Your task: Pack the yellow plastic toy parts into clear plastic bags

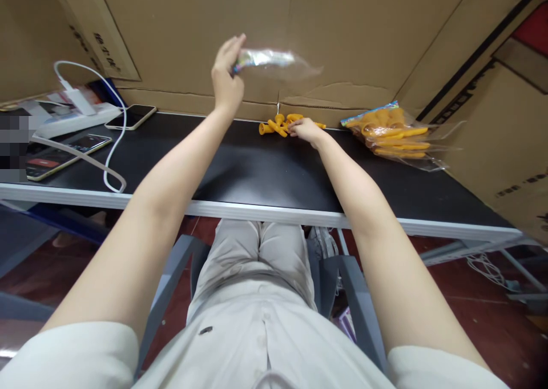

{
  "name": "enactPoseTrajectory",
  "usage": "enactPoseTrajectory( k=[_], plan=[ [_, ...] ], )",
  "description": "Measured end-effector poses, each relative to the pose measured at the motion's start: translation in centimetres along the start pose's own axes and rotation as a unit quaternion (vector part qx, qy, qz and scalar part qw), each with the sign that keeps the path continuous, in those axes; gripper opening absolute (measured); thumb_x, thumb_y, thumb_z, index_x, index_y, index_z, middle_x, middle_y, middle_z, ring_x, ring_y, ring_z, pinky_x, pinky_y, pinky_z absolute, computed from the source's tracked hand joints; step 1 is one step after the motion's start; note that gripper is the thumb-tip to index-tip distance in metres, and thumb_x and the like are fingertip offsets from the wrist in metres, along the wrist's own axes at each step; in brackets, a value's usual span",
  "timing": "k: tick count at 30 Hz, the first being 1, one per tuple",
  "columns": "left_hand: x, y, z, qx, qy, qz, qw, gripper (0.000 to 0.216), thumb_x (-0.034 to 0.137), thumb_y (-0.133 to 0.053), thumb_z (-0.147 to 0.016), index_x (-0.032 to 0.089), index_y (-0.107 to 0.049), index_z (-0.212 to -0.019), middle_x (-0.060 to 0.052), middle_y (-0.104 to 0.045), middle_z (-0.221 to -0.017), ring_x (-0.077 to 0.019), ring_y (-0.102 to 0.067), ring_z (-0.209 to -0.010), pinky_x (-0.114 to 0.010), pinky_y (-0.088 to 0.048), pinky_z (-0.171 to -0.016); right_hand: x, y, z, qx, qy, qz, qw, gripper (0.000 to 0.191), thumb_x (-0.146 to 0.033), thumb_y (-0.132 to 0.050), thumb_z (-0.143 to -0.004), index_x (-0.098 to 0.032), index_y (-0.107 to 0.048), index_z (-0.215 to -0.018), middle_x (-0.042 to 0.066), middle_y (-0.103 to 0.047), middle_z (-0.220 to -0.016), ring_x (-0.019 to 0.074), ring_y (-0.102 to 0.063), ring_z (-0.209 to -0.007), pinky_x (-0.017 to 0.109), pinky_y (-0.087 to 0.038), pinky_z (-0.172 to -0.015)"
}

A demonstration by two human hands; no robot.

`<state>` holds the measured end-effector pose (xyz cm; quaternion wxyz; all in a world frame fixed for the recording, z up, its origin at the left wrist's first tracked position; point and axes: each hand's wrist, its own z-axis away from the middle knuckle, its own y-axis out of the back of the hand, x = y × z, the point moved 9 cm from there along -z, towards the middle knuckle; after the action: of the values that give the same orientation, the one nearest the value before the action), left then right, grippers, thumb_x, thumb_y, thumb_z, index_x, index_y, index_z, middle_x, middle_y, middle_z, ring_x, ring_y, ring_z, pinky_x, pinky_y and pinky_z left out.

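Observation:
My left hand is raised above the black table, pinching one end of an empty clear plastic bag that sticks out to the right. My right hand rests on the table at the far edge, fingers curled on a small pile of yellow plastic pieces. To the right lies a clear bag filled with yellow pieces.
Cardboard sheets wall the back and right side. At the left lie two phones, a white power strip and a white cable. My legs and a chair are below the table edge.

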<state>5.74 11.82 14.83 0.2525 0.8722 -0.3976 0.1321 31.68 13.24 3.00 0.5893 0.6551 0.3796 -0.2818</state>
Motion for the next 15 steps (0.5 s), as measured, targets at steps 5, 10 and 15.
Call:
enactPoseTrajectory(
  k=[5, 10, 15],
  plan=[
    [3.1, -3.6, 7.9, -0.153, -0.044, 0.014, 0.987, 0.065, 0.023, -0.054, -0.091, 0.030, -0.071, -0.153, -0.007, -0.054, -0.174, -0.0327, -0.045, -0.165, -0.049, -0.033, -0.138, 0.0, 2.2, 1.4, 0.061, 0.030, -0.146, 0.987, 0.005, -0.023, -0.076, -0.090, -0.020, -0.073, -0.092, 0.007, -0.082, -0.105, 0.0239, -0.079, -0.110, 0.039, -0.061, -0.107],
    [2.9, -5.8, 10.0, -0.256, -0.075, 0.015, 0.964, 0.062, 0.029, -0.062, -0.084, 0.033, -0.078, -0.143, -0.010, -0.063, -0.166, -0.0396, -0.053, -0.158, -0.059, -0.037, -0.133, 2.4, 3.3, 1.5, 0.127, -0.026, -0.232, 0.964, 0.022, -0.041, -0.066, -0.099, -0.020, -0.070, -0.104, 0.011, -0.081, -0.120, 0.0245, -0.079, -0.114, 0.036, -0.063, -0.096],
    [3.3, -5.1, 9.8, -0.250, -0.072, 0.017, 0.966, 0.063, 0.028, -0.063, -0.085, 0.036, -0.076, -0.146, -0.007, -0.062, -0.167, -0.0379, -0.051, -0.160, -0.057, -0.035, -0.134, 0.1, 5.0, 1.5, 0.158, 0.080, -0.132, 0.975, 0.052, -0.073, -0.060, -0.101, -0.022, -0.068, -0.105, 0.013, -0.078, -0.123, 0.0283, -0.078, -0.120, 0.040, -0.064, -0.093]
  ],
)
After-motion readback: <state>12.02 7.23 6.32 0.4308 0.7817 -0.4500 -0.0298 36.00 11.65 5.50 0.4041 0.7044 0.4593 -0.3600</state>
